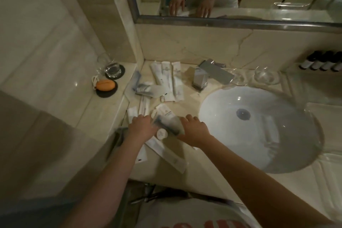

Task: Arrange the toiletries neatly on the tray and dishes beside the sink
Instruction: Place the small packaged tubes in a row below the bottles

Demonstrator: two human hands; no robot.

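White toiletry packets lie scattered on the marble counter left of the sink [259, 127]. Three long sachets [167, 77] lie side by side near the back wall, and a grey pouch [143, 88] lies to their left. My left hand [141, 126] and my right hand [194, 130] both rest on a pile of packets [167, 121] near the front, one on each side. Whether the fingers grip any packet I cannot tell. A small round white item [161, 133] sits between my hands. A long white box [166, 153] lies under my wrists. A clear glass tray [329, 113] sits right of the sink.
A chrome tap [205, 75] stands behind the basin, with clear glass dishes [266, 75] to its right and several dark small bottles [322, 62] at the far right. On the left ledge stand a glass [109, 65] on a coaster and an orange soap [105, 85].
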